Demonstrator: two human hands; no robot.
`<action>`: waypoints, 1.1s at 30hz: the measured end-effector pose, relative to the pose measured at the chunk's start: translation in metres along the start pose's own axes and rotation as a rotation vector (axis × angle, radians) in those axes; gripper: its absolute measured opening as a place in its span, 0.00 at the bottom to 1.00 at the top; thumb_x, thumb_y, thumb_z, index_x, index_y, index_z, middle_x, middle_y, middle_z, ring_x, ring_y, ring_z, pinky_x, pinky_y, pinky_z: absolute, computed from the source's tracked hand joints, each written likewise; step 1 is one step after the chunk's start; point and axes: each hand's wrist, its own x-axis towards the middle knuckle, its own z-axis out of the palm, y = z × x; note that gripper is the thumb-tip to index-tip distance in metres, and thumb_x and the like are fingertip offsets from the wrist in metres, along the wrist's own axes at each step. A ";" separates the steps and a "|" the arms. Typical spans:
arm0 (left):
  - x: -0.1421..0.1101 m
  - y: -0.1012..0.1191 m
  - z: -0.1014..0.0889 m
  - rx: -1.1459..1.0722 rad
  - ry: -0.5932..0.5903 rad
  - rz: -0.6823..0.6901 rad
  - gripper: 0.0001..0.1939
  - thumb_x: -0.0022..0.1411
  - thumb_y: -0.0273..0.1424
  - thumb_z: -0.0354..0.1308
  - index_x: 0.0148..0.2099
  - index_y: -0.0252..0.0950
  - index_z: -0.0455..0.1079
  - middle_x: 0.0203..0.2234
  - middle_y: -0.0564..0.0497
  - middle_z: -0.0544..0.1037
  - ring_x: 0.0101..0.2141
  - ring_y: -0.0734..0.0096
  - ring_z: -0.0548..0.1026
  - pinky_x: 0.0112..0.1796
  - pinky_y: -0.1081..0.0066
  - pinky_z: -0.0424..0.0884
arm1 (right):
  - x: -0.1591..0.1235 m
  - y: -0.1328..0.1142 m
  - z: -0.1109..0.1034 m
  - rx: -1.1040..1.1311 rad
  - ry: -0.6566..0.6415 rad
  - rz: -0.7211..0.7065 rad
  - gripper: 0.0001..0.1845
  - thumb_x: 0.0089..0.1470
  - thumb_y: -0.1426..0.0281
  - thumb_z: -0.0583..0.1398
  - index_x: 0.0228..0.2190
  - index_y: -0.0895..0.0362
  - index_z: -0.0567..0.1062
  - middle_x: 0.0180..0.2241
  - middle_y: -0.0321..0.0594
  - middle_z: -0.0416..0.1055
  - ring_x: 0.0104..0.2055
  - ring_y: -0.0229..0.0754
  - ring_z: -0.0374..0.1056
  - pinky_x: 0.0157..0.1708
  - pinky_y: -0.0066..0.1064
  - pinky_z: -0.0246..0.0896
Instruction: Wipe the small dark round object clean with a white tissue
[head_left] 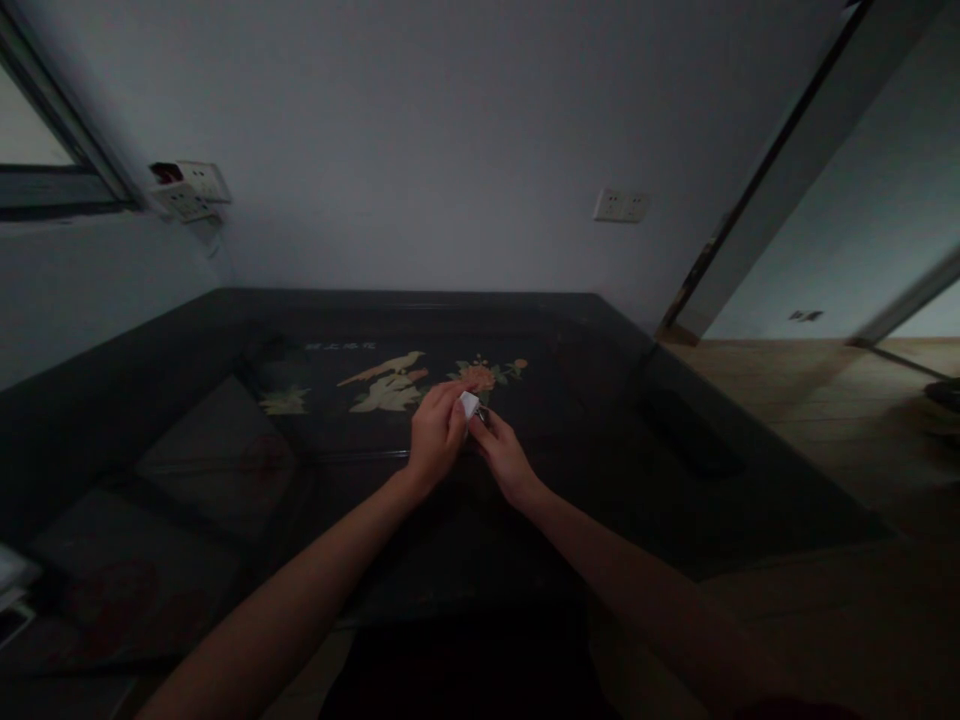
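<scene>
Over the dark table, my left hand [435, 435] is closed around a small white piece [469, 403], which looks like folded paper. My right hand [511, 462] meets it from the right, with its thumb and fingers pinched on a small shiny metal tool [482, 413]. The tool touches or nearly touches the white piece; its kind is too small and dim to make out. Both hands are close together above the tabletop picture of a bird and flowers [390, 385].
The dark glossy tabletop [465, 570] reaches to the wall. A dark elongated object [690, 432] lies at the right. Wall sockets [621, 205] sit above the table, and a power strip [184, 202] is at the upper left. A white object [15, 580] stands at the left edge.
</scene>
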 end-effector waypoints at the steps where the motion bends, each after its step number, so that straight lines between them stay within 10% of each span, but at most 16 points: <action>1: 0.000 0.000 0.000 0.038 -0.026 0.039 0.19 0.66 0.32 0.42 0.48 0.35 0.72 0.44 0.43 0.76 0.46 0.62 0.71 0.49 0.62 0.65 | 0.000 0.001 0.000 -0.009 0.005 -0.001 0.22 0.48 0.55 0.64 0.41 0.54 0.74 0.41 0.39 0.75 0.45 0.44 0.69 0.49 0.37 0.63; 5: 0.004 -0.002 0.000 -0.057 -0.013 -0.076 0.19 0.66 0.34 0.42 0.42 0.34 0.74 0.39 0.43 0.77 0.42 0.62 0.73 0.46 0.63 0.67 | 0.001 0.004 -0.001 -0.017 0.027 0.020 0.23 0.46 0.56 0.65 0.42 0.54 0.74 0.42 0.40 0.75 0.45 0.45 0.69 0.50 0.39 0.63; 13: 0.017 -0.012 0.006 -0.899 0.019 -0.798 0.17 0.57 0.36 0.47 0.36 0.32 0.76 0.30 0.47 0.80 0.32 0.65 0.77 0.36 0.69 0.71 | -0.003 -0.006 0.001 -0.062 0.000 -0.046 0.24 0.47 0.57 0.65 0.44 0.54 0.74 0.46 0.41 0.74 0.50 0.48 0.68 0.55 0.42 0.59; 18: 0.021 -0.010 0.006 -1.084 -0.006 -0.911 0.17 0.55 0.33 0.47 0.35 0.31 0.76 0.30 0.44 0.81 0.36 0.64 0.78 0.42 0.70 0.71 | -0.003 -0.010 0.003 -0.068 -0.053 -0.078 0.25 0.48 0.56 0.65 0.45 0.54 0.74 0.47 0.42 0.74 0.51 0.48 0.68 0.55 0.42 0.59; 33: 0.003 -0.003 -0.003 -0.003 -0.066 -0.008 0.17 0.65 0.34 0.44 0.39 0.36 0.74 0.37 0.44 0.78 0.42 0.61 0.73 0.46 0.63 0.66 | -0.002 -0.003 0.002 -0.095 0.019 -0.019 0.22 0.47 0.55 0.65 0.41 0.55 0.75 0.41 0.40 0.75 0.45 0.45 0.69 0.50 0.38 0.61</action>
